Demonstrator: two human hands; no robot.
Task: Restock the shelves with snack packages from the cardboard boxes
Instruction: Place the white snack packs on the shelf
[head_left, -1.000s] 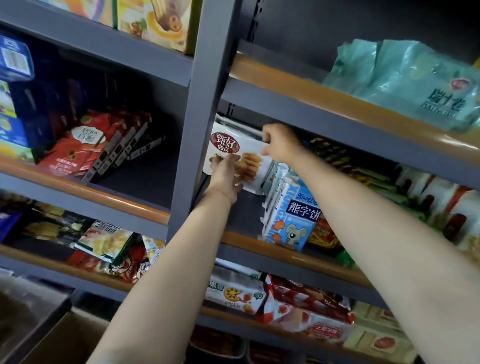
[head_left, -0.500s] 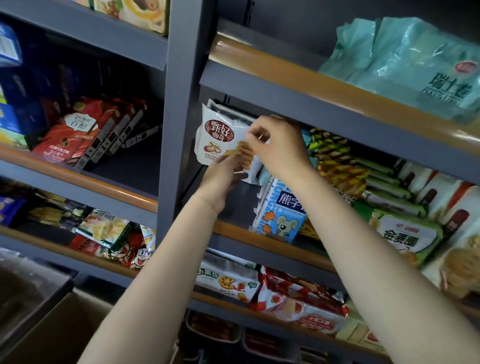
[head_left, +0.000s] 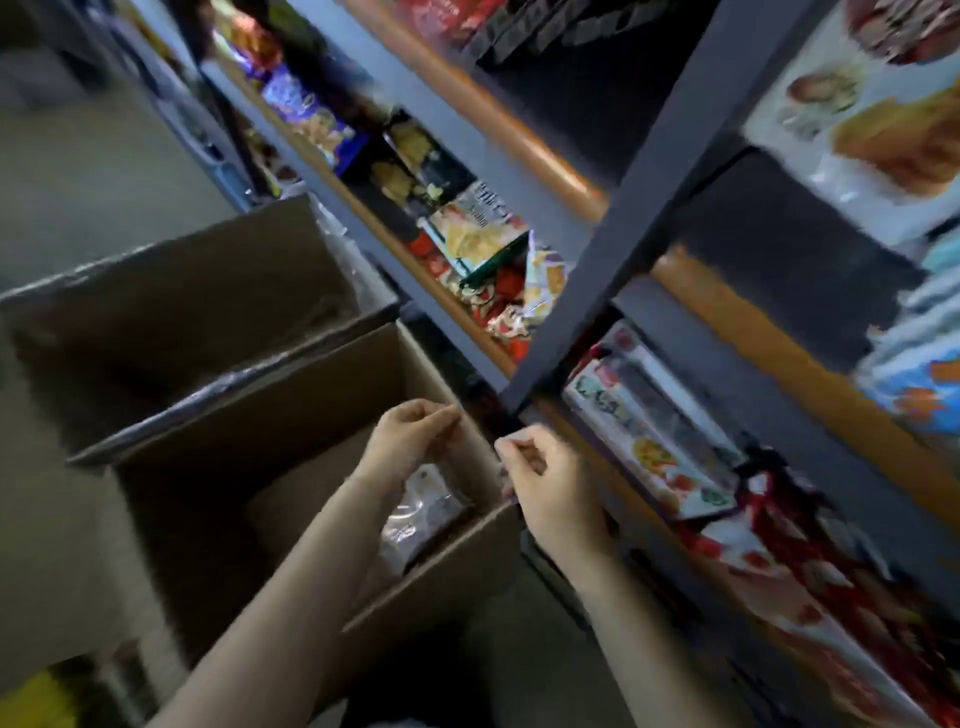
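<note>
Dim aisle — grey floor (head_left: 78, 171)

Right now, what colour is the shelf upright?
Dark grey-blue upright, clearest in the head view.

I see a dark grey metal shelving unit (head_left: 670, 171) with orange-brown front rails, its tiers crowded with blurred, colourful snack packets (head_left: 483, 244) and flat printed boxes (head_left: 654, 431). On the grey floor (head_left: 93, 171) just beside it stand two open brown cardboard boxes, the nearer one (head_left: 291, 467) touching the farther one (head_left: 182, 306).
</note>
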